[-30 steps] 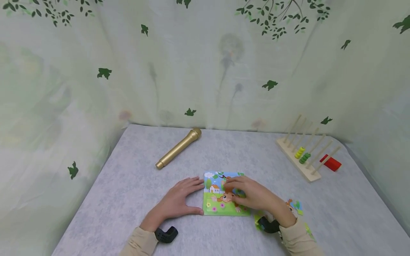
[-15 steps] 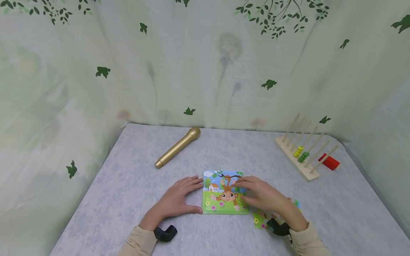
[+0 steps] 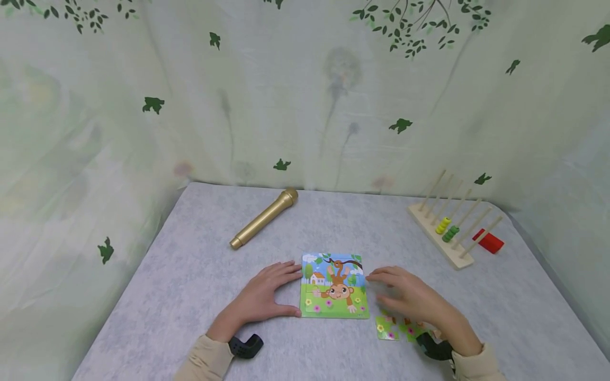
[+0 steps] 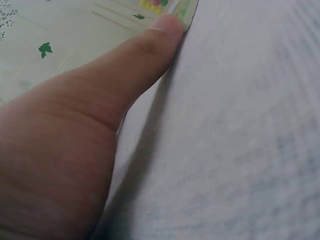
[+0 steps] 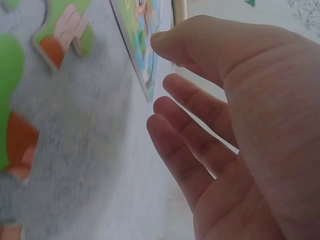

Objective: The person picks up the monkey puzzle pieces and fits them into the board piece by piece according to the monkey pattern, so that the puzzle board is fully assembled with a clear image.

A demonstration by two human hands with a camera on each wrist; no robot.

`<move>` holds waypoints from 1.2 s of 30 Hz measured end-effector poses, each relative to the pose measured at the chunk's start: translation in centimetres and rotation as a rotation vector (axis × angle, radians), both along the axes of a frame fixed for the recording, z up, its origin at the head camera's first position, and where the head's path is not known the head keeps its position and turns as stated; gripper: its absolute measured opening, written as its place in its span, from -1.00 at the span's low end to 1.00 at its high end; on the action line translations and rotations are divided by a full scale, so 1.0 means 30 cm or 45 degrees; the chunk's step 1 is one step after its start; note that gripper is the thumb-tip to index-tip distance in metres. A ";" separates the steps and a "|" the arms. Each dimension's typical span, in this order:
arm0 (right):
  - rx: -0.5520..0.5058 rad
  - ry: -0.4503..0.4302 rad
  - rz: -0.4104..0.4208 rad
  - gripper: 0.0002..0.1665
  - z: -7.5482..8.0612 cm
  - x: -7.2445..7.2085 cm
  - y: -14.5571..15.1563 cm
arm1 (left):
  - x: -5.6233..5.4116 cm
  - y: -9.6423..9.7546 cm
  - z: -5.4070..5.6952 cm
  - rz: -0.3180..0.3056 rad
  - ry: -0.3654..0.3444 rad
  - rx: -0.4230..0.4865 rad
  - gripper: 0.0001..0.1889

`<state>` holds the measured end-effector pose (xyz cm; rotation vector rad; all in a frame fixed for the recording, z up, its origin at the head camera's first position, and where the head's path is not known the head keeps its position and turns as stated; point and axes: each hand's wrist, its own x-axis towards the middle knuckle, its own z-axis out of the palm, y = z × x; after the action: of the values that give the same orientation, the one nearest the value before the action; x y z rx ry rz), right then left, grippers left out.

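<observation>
A square picture board (image 3: 333, 304) with a monkey hanging from a branch lies flat on the table, its picture facing up. My left hand (image 3: 267, 293) rests at the board's left side, thumb and fingertips touching its edge; the left wrist view shows the thumb (image 4: 135, 55) against the corner. Just right of the board is my right hand (image 3: 412, 296), fingers loosely bent and holding nothing. Several loose puzzle pieces (image 3: 387, 328) lie beneath and beside the right wrist, partly hidden by it. In the right wrist view a gap separates the fingers from the board (image 5: 135, 35).
A gold toy microphone (image 3: 264, 219) lies at the back left of the table (image 3: 190, 296). Toward the back right stands a wooden peg rack (image 3: 440, 238) with yellow and green beads. Beside it is a red block (image 3: 489, 242). A patterned curtain (image 3: 305, 95) hangs behind.
My right hand has drawn back to the right, from over the picture to beside the board, uncovering the monkey and some loose pieces. The left hand has stayed in place.
</observation>
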<state>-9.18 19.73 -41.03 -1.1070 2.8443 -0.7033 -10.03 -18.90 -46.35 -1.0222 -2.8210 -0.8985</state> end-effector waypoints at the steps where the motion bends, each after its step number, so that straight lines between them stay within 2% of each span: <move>1: -0.005 0.006 -0.005 -0.51 0.000 0.003 0.006 | -0.001 0.000 -0.001 0.000 0.002 0.000 -0.09; 10: -0.031 -0.035 -0.062 -0.51 -0.017 0.012 0.050 | 0.002 0.001 0.002 0.004 -0.019 0.004 -0.08; 17: -0.018 -0.075 -0.159 -0.50 -0.029 0.029 0.091 | 0.004 0.003 0.000 0.011 -0.031 0.007 -0.08; 21: -0.041 -0.053 -0.206 -0.49 -0.031 0.039 0.108 | 0.002 0.003 0.003 0.007 -0.027 0.014 -0.08; 28: -0.056 -0.119 -0.300 -0.48 -0.051 0.040 0.133 | -0.001 0.007 -0.001 -0.004 -0.043 -0.008 -0.09; 36: -0.090 -0.070 -0.339 -0.47 -0.065 0.036 0.168 | -0.002 0.003 -0.005 0.009 -0.010 -0.008 -0.07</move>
<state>-8.09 24.77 -42.99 -0.7073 2.9711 -0.8379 -10.09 -18.82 -46.49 -1.0107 -2.8342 -0.8958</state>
